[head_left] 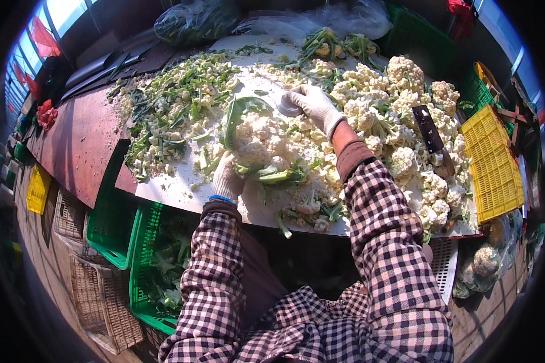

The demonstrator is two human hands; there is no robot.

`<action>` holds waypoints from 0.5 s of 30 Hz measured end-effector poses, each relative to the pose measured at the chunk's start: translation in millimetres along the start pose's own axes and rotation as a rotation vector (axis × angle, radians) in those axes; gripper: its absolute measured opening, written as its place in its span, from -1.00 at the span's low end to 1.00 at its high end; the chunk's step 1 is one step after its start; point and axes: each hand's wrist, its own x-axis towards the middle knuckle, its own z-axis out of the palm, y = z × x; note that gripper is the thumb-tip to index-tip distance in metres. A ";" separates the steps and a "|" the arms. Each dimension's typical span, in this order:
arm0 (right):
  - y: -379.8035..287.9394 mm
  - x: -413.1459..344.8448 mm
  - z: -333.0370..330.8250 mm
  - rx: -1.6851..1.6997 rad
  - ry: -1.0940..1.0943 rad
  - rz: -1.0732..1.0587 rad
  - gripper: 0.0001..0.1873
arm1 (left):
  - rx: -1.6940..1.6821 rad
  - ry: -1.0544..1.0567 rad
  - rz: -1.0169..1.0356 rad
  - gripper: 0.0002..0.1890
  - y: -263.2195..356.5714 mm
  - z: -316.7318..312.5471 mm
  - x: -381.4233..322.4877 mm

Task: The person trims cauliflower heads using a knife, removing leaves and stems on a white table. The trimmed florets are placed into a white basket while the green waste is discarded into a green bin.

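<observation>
My gloved left hand (228, 178) grips a cauliflower head (259, 140) from its lower left side. Green leaves (245, 109) still wrap the head's upper left, and a thick leaf stalk (277, 176) juts out along its lower edge. Above and to the right of that head, my gloved right hand (315, 104) is closed around a small round metal tool (288, 104), whose exact kind I cannot make out. The tool is apart from the head. Under both hands is a white tabletop (172, 188) strewn with crumbs and trimmings.
Cut cauliflower florets (363, 113) are heaped at the right, with a cleaver (429, 131) lying on them. Leaf and stem trimmings (177, 109) cover the left. A yellow crate (492, 163) stands at the right edge. Below the table's left edge, a green crate (138, 272) holds leaves.
</observation>
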 end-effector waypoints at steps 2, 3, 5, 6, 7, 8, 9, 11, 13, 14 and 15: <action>-16.2 -13.3 23.8 -0.085 -0.284 -0.099 -0.64 | 0.264 -0.083 0.027 -0.52 -20.5 5.7 1.6; -24.8 -23.6 29.1 -0.223 -0.400 -0.115 -0.64 | 0.237 -0.120 0.056 -0.54 -19.7 6.0 1.6; 9.4 -2.1 22.3 -0.156 -0.235 -0.056 -0.67 | -0.007 -0.166 0.084 -0.56 -22.0 4.6 7.7; 23.6 18.7 21.9 -0.239 -0.026 0.025 -0.68 | -0.223 -0.179 0.071 -0.57 -30.7 4.6 10.6; 32.5 42.8 21.2 -0.327 0.172 0.107 -0.69 | -0.648 -0.141 0.056 -0.58 -64.5 22.1 13.7; 41.9 56.1 17.4 -0.156 0.036 0.182 -0.66 | -0.791 -0.116 0.027 -0.58 -69.4 29.5 13.2; 21.8 43.5 33.4 -0.097 -0.130 0.058 -0.65 | -0.927 -0.063 -0.021 -0.58 -82.7 32.0 3.5; -1.0 28.6 37.0 -0.197 -0.303 -0.038 -0.60 | -0.634 -0.041 -0.037 -0.58 -56.0 19.6 2.5; 12.1 43.4 37.9 -0.381 -0.188 0.019 -0.59 | -0.336 -0.042 -0.015 -0.62 -42.8 8.1 1.7; 34.5 49.7 30.2 -0.356 -0.011 -0.017 -0.59 | 0.047 -0.074 0.053 -0.64 -32.5 0.5 2.0; 42.3 49.7 27.6 -0.337 0.147 -0.058 -0.59 | 0.426 -0.093 0.106 -0.65 -25.0 -7.3 -0.8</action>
